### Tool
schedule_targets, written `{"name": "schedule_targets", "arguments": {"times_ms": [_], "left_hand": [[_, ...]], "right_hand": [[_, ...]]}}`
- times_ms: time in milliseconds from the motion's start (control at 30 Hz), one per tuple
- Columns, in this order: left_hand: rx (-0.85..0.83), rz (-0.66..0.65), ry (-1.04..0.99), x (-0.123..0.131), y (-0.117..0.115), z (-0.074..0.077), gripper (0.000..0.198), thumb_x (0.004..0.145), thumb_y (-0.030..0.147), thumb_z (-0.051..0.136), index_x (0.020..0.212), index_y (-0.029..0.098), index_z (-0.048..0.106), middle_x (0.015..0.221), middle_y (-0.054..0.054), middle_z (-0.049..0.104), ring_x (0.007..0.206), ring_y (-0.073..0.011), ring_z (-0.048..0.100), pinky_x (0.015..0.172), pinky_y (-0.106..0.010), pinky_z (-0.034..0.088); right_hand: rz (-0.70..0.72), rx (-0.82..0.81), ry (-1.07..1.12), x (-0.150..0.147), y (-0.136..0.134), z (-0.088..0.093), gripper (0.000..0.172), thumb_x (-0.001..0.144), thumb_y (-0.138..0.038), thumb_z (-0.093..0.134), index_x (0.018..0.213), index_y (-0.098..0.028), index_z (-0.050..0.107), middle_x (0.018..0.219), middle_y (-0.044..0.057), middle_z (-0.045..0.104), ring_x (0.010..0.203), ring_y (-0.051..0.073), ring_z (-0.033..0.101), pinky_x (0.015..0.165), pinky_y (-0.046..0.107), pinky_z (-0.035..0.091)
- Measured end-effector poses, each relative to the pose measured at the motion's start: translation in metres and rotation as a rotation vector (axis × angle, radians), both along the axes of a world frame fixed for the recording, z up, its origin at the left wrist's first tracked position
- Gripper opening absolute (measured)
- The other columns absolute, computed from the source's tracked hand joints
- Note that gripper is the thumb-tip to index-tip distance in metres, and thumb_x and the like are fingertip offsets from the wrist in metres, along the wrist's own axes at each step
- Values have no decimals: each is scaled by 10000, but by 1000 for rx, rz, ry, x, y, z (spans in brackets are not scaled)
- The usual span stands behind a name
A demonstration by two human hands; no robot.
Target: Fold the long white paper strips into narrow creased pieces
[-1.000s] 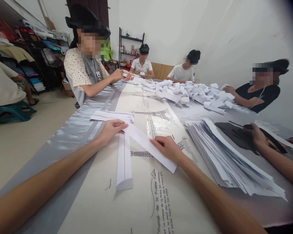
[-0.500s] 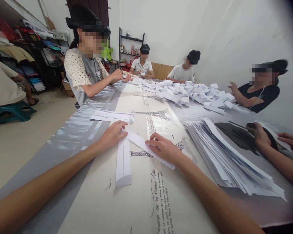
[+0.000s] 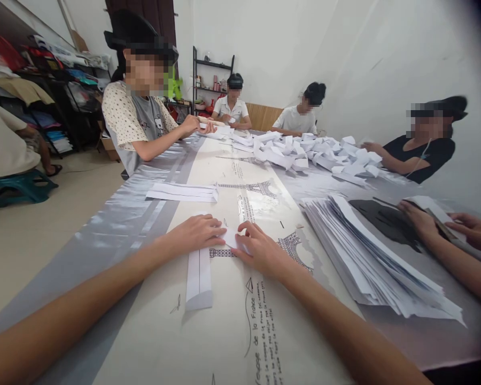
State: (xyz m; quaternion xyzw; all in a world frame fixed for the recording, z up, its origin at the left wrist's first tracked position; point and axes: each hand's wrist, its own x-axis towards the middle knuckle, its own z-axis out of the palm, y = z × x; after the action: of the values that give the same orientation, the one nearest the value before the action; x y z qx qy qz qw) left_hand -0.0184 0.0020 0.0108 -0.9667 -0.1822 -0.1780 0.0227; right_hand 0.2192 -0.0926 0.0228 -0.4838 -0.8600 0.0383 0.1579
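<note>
Between my two hands is a small white piece of folded paper (image 3: pixel 229 234), low over the printed tabletop. My left hand (image 3: pixel 196 233) has its fingers bent together at the paper's left side. Thumb and fingertips of my right hand (image 3: pixel 260 248) pinch its right side; much of the paper is hidden by the hands. Under my left hand, a folded paper strip (image 3: pixel 199 280) with dark lines lies lengthwise, its near end turned up. Beyond it, a similar lined paper strip (image 3: pixel 182 192) lies crosswise.
To the right lies a fanned stack of white paper sheets (image 3: pixel 369 256). Past it, a co-worker's hands (image 3: pixel 423 222) hold paper. A heap of folded papers (image 3: pixel 288 149) covers the far table. Several people sit around; at left a person sits on a green stool (image 3: pixel 20 187).
The long slanting strip now shows only as a short folded piece between my hands. My left hand moved right and nearer; my right hand shifted slightly left, closing the gap.
</note>
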Motion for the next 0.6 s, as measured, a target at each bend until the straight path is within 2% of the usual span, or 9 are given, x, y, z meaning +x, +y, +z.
{"name": "schedule_targets", "arguments": {"times_ms": [100, 167, 300, 433, 533, 600], "left_hand": [[1, -42, 31, -4, 4, 4, 418, 1063, 504, 396, 1072, 228, 709, 1130, -61, 681, 986, -199, 625, 903, -334, 467], [-48, -41, -10, -5, 4, 6, 425, 1067, 494, 389, 1055, 230, 722, 1144, -58, 674, 1009, -194, 621, 901, -320, 463], [-110, -6, -71, -1, 3, 4, 405, 1080, 430, 401, 973, 218, 728, 1009, -28, 702, 920, -179, 628, 895, -326, 455], [-24, 73, -143, 6, 1, -2, 360, 1087, 355, 395, 969, 196, 695, 909, -28, 700, 856, -184, 623, 913, -357, 455], [37, 82, -141, 11, -5, -4, 318, 1084, 285, 382, 1006, 191, 675, 952, -45, 695, 907, -194, 619, 936, -372, 452], [31, 73, -130, 12, -8, -5, 320, 1080, 248, 371, 987, 186, 671, 995, -57, 689, 941, -198, 613, 952, -383, 447]], "right_hand": [[-11, -121, 100, 3, 1, 3, 238, 1001, -336, 591, 849, -190, 701, 1107, 81, 598, 709, 138, 577, 688, 339, 522], [-16, -185, 171, 6, 2, 5, 256, 1015, -331, 554, 878, -207, 731, 1071, 62, 606, 632, 106, 538, 690, 332, 511], [-91, -279, 310, 9, 6, 6, 234, 1005, -288, 535, 1068, -238, 755, 1036, 61, 662, 711, 135, 601, 723, 332, 523], [-166, -354, 384, 10, 9, 4, 279, 979, -236, 535, 1213, -233, 686, 1036, 58, 703, 708, 138, 622, 703, 329, 542], [-153, -347, 315, 10, 8, 5, 305, 977, -210, 523, 1245, -249, 665, 1076, 62, 687, 744, 145, 633, 710, 330, 544], [-106, -276, 202, 10, 6, 7, 305, 989, -189, 499, 1224, -261, 681, 1123, 73, 658, 796, 161, 633, 720, 340, 535]]}}
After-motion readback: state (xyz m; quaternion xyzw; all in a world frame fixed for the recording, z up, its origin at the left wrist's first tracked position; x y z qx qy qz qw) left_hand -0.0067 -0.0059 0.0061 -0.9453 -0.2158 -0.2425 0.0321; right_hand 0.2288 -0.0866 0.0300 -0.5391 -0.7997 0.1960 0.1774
